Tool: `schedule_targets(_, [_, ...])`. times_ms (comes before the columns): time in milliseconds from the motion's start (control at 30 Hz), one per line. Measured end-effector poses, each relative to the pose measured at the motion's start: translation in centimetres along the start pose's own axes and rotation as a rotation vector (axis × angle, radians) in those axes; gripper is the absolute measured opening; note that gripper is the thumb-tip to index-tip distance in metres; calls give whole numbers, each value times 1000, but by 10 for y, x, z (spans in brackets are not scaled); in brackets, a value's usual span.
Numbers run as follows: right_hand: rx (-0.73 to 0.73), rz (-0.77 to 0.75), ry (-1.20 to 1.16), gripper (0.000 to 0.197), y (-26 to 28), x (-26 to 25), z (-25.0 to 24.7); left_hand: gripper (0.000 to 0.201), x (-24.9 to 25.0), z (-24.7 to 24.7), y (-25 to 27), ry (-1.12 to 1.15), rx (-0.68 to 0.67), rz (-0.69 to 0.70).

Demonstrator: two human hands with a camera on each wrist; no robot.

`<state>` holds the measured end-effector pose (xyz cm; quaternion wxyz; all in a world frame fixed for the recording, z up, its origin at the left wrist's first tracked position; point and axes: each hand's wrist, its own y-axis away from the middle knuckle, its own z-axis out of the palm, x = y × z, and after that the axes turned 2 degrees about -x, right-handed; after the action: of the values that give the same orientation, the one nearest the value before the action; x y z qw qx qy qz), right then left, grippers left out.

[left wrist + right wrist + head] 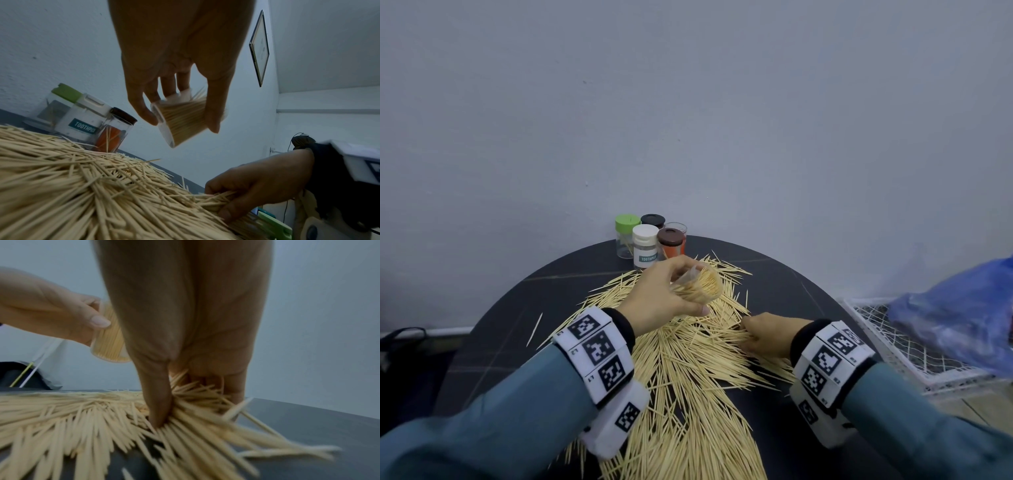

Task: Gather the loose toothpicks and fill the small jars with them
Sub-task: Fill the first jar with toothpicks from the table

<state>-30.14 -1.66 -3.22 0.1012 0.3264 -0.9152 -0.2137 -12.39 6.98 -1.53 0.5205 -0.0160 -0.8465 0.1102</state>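
Toothpicks (688, 370) — light, stiff, slippery, heaped mid-table; right hand (767, 334) pinches a bundle at its near right edge, left hand (664, 294) clamps the nearly full jar (700, 286) above — best pinched mid-length, aligned.

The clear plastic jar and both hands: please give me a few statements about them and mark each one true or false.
1. The left hand holds the clear plastic jar above the pile of pale wooden toothpicks. True.
2. That jar is empty. False: toothpicks pack it.
3. The right hand pinches a bunch of toothpicks on the dark round table. True.
4. The green-lidded jar lies tipped over. False: it stands upright.
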Motion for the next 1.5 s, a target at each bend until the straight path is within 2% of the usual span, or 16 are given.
schedule_targets(167, [-4, -58, -89, 32, -1, -3, -6, 57, -1, -1, -1, 4, -2, 10])
schedule_targets(300, [-8, -132, -309, 22, -4, -5, -11, 58, -3, -1, -2, 9, -2, 6])
schedule_targets(433, [-21, -166, -572, 27, -6, -10, -14, 58, -5, -2, -3, 13, 2, 9])
schedule_targets(567, [-72, -180, -687, 28, -9, -14, -19, 58, -6, -4, -4, 5, 13, 8])
schedule_targets(700, [-45, -250, -863, 33, -13, -11, -18, 56, -7, -5, -4, 2, 18, -4])
schedule_targets(867, [98, -396, -1337, 25, -24, -8, -15, 55, -6, 0, -2, 27, 15, -41])
schedule_targets(967, [230, -466, -1623, 23, -21, -14, -24, 50, -4, 3, -2, 50, -34, -37])
schedule_targets(1067, [404, -575, -1798, 22, -13, -21, -38, 52, -3, 4, -1, 51, -99, -49])
schedule_targets(1267, [701, -739, -1958, 22, 12, -36, -66, 51, -1, 6, 1, -5, -197, -101])
schedule_targets(1367, [711, -761, -1927, 22, 12, -44, -64, 54, 1, 7, 2, -22, -213, -128])
schedule_targets(1500, [671, -683, -1807, 22, 3, -54, -47, 66, 3, 6, 3, -73, -193, -133])
